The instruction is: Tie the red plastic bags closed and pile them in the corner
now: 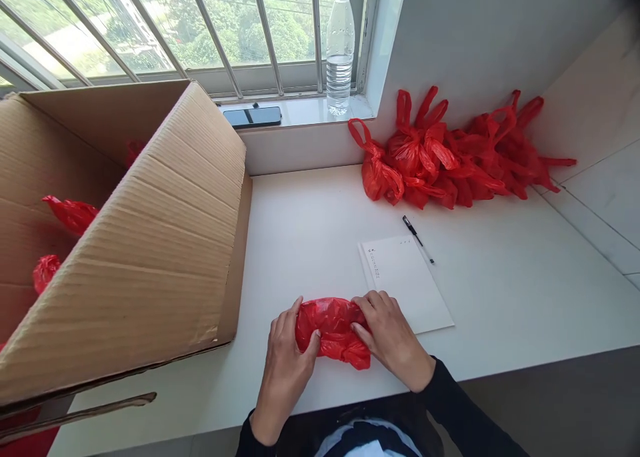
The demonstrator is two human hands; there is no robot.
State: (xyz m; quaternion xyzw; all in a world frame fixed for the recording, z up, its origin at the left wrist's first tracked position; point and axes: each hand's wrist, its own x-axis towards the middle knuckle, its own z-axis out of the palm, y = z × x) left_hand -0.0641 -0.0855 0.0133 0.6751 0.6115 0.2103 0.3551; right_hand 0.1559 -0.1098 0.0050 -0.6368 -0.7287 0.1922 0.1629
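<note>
A crumpled red plastic bag [333, 327] lies at the front edge of the white table, between both hands. My left hand [287, 357] grips its left end, thumb on the near side and fingers behind. On its right end my right hand [387, 334] is closed in the same way, beside the sheets of paper. What the bag contains, if anything, is hidden. White paper [413, 284] with small writing lies just beyond my right hand, and a black-capped pen [419, 240] rests along its upper right side.
A large open cardboard box [165, 244] with red bags inside fills the left. Several tied red bags [425, 157] are heaped against the back wall at right. On the windowsill stand a water bottle [339, 57] and, lying flat, a phone [253, 116].
</note>
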